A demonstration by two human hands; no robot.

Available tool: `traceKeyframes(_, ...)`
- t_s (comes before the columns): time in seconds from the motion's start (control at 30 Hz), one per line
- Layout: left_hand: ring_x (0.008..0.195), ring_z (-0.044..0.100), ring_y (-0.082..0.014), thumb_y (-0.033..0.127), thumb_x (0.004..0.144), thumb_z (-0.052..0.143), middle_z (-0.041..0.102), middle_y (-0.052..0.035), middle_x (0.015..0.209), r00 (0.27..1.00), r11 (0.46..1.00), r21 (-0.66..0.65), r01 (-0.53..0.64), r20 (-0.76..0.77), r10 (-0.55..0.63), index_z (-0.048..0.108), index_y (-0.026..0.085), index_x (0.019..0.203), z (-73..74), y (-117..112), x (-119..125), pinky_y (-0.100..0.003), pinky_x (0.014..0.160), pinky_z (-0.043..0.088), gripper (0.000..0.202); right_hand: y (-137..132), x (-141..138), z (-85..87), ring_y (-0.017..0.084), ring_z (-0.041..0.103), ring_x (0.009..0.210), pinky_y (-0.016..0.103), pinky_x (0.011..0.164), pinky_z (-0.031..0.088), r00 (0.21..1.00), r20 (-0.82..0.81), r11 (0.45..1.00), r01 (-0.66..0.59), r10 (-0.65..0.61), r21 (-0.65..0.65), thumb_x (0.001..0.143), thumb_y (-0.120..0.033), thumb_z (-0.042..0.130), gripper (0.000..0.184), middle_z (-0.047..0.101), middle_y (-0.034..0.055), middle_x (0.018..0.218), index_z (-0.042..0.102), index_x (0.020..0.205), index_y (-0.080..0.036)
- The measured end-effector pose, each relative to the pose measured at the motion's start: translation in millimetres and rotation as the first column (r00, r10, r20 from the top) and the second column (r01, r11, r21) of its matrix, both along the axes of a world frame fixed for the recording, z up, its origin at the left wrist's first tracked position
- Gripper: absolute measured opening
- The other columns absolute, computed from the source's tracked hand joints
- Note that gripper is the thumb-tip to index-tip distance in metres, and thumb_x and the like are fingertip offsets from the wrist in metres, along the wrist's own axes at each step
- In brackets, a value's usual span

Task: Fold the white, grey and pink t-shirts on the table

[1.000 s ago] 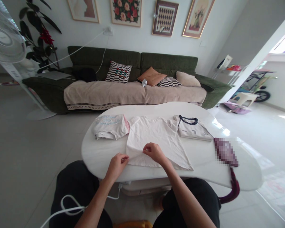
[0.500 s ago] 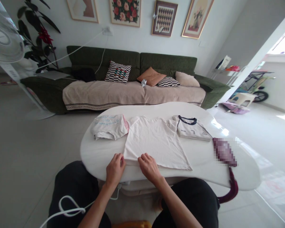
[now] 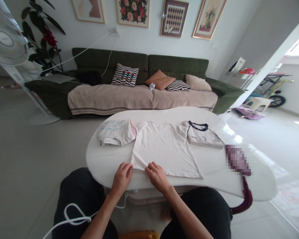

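A white T-shirt (image 3: 163, 146) lies spread flat on the white table (image 3: 109, 166), its hem toward me. My left hand (image 3: 122, 175) pinches the hem at its left corner. Further along the same edge, my right hand (image 3: 156, 174) has its fingers closed on the hem. To the left of the shirt lies a folded light garment (image 3: 116, 132) with pale blue lettering and a pink edge. On the right sits a folded white shirt (image 3: 204, 136) with a navy collar, touching or nearly touching the spread sleeve.
A maroon item (image 3: 248, 196), partly pixelated, hangs over the table's right front edge. Across my left leg runs a looped white cable (image 3: 77, 219). Behind the table stands a green sofa (image 3: 176, 69) with cushions; a fan (image 3: 8, 41) is at the left.
The view has shifted slightly, so everything sits a little further right. Both hands stay at the hem, and the left fingers have straightened a little. The shirt looks unchanged.
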State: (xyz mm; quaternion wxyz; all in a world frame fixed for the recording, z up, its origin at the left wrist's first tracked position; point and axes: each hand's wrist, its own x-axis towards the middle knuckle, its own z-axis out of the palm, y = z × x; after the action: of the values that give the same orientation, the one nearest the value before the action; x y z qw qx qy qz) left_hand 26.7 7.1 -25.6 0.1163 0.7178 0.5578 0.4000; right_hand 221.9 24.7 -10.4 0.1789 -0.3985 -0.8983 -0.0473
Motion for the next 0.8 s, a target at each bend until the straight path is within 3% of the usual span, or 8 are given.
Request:
traceKeyframes(0.37, 0.075, 0.053, -0.0153, 0.012, 0.075, 0.041, 0.051, -0.0022, 0.077, 0.996, 0.999, -0.028, -0.044, 0.077, 0.046, 0.052, 0.020, 0.073, -1.8, 2, -4, -0.027, 0.070, 0.045, 0.014, 0, 0, -3.3, 0.015, 0.041, 0.075, 0.026, 0.059, 0.030, 1.000, -0.002, 1.000, -0.019, 0.019, 0.005, 0.084, -0.014, 0.048, 0.013, 0.049, 0.0024, 0.076, 0.051, 0.073, -0.018)
traceKeyframes(0.63, 0.078, 0.052, -0.0158, 0.010, 0.076, 0.039, 0.051, -0.0023, 0.080, 0.999, 0.999, -0.043, -0.014, -0.035, 0.012, 0.053, 0.019, 0.075, 2.8, -3, -6, -0.029, 0.072, 0.044, 0.017, -4, -1, 0.9, 0.016, 0.041, 0.076, 0.026, 0.059, 0.029, 0.998, 0.046, 0.999, -0.047, 0.047, -0.010, 0.083, -0.014, 0.048, 0.011, 0.049, 0.0032, 0.077, 0.051, 0.073, -0.018)
traceKeyframes(0.8, 0.083, 0.051, -0.0174, 0.011, 0.077, 0.038, 0.050, -0.0042, 0.085, 0.996, 0.999, -0.021, -0.031, -0.087, 0.029, 0.052, 0.019, 0.079, 1.8, -10, -7, -0.032, 0.077, 0.044, 0.017, -15, 3, 8.9, 0.017, 0.041, 0.080, 0.027, 0.063, 0.032, 0.998, 0.051, 0.994, -0.024, 0.029, -0.106, 0.079, -0.009, 0.048, 0.015, 0.050, 0.0052, 0.083, 0.054, 0.090, -0.018)
